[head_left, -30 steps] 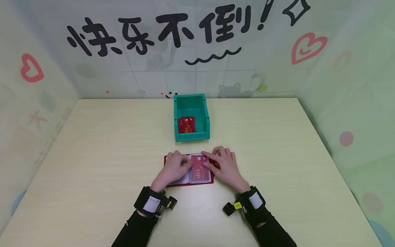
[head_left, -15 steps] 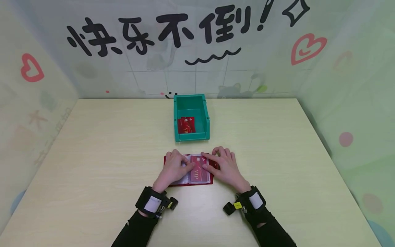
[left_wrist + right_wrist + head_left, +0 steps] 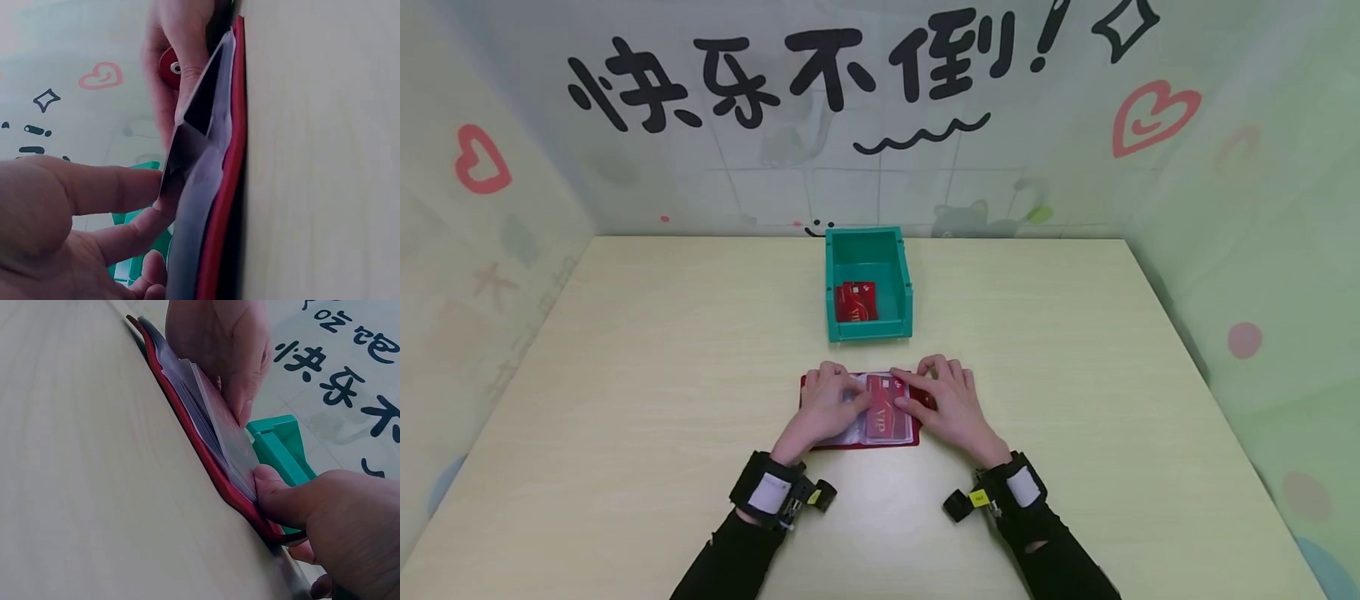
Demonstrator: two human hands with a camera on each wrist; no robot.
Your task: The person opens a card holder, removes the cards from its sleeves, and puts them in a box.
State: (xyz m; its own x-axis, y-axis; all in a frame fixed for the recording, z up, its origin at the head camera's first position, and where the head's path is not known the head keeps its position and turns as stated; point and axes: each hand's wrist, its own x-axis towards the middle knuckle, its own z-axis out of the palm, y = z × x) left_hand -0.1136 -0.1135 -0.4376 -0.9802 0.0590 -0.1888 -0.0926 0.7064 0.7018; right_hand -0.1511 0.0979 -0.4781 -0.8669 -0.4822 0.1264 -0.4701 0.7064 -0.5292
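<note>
A red card holder (image 3: 865,447) with clear plastic sleeves lies spread on the table. On its right side is a red VIP card (image 3: 886,410), seen through clear plastic. My left hand (image 3: 827,408) pinches the card's left edge between thumb and fingers. In the left wrist view, that edge of the card (image 3: 178,147) stands raised from the sleeves beneath. My right hand (image 3: 951,410) grips the holder's right side, its thumb pressing on the sleeve near the card. A red flap with a metal snap (image 3: 169,67) shows beside the right hand.
A teal bin (image 3: 871,332) stands behind the holder, with several red VIP cards (image 3: 857,302) lying in it. Printed cloth walls (image 3: 700,200) rise at the table's back and sides.
My left hand has shifted slightly to the right, its thumb still at the card's edge. The right hand keeps its place. The head view has tilted a little.
</note>
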